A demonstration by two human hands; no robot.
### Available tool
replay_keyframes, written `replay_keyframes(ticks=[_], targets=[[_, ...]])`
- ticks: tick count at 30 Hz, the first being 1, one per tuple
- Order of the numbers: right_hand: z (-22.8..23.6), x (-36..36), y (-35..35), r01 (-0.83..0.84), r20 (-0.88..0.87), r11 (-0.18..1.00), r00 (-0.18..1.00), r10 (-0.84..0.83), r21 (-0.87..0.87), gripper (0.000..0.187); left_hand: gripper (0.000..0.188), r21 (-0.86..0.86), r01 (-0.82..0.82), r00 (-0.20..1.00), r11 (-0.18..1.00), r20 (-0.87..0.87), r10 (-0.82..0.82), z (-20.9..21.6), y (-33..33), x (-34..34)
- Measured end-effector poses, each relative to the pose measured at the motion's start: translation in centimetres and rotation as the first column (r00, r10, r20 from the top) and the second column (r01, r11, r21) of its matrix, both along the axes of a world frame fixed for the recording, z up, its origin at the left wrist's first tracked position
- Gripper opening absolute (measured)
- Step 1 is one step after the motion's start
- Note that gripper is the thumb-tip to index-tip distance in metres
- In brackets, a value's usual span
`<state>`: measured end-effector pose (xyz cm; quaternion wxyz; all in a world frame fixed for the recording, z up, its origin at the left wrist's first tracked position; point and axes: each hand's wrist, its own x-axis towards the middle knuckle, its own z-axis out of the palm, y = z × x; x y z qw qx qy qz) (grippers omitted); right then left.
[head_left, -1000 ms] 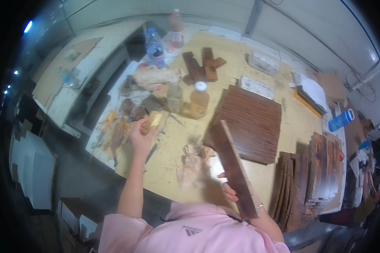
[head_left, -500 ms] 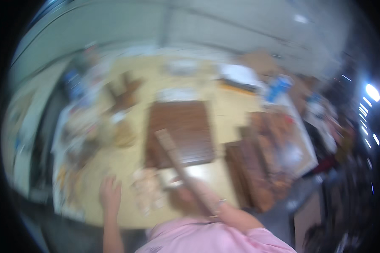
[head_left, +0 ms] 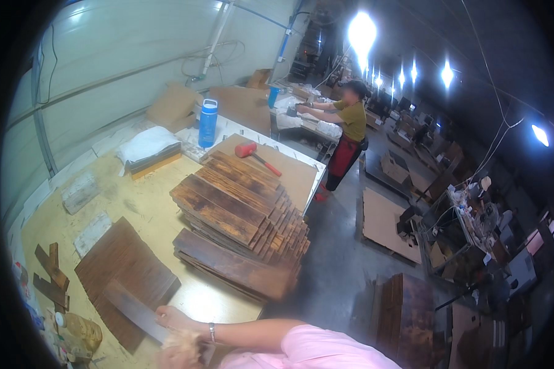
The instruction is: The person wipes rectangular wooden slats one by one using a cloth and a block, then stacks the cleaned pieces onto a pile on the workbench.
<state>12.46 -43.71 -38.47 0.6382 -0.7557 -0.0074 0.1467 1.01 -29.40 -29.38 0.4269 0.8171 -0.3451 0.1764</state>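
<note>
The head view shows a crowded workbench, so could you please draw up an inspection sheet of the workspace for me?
Surface: yellowish tabletop with dark marks.
Work pieces: narrow board over the block of brown strips, contact unclear; stacked boards to their right.
Clutter: jar of amber liquid and short dark pieces at left; red mallet and blue bottle beyond the stacked boards.
Hands: right hand grips the narrow board; left hand, blurred at the lower edge, is by the beige cloth, grip unclear.
Cables: thin cables hang at upper right.
Surroundings: co-worker at another table; grey floor; bright lamps.
</note>
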Motion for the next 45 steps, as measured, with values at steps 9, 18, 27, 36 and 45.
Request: replay_keyframes(ticks=[9,18,27,36,45], targets=[[2.6,-1.9,2.7,-0.258,0.111,0.966,0.961,0.254,0.020,0.037,0.020,0.032,-0.576,0.813,0.817,0.123,0.569,-4.2,10.4,11.6],[4.5,-0.7,0.5,0.042,0.139,0.989,0.990,-0.023,-0.138,0.034,0.013,0.066,-0.288,0.954,0.955,0.105,0.280,-4.5,5.6,6.7],[3.4,0.7,0.4,0.143,0.121,0.988,0.981,-0.150,0.066,0.026,0.039,-0.374,-0.318,0.833,0.871,-0.549,0.069,2.4,7.3,7.3],[8.1,3.2,0.6,0.317,0.191,0.896,0.903,-0.385,0.311,0.025,0.035,0.011,0.017,0.962,1.000,-0.274,-0.013,-5.0,2.5,1.3],[6.2,-0.9,1.5,-0.038,0.192,0.996,0.980,0.052,-0.079,0.035,0.043,0.219,-0.477,0.878,0.851,0.077,0.472,0.5,4.1,5.5]])
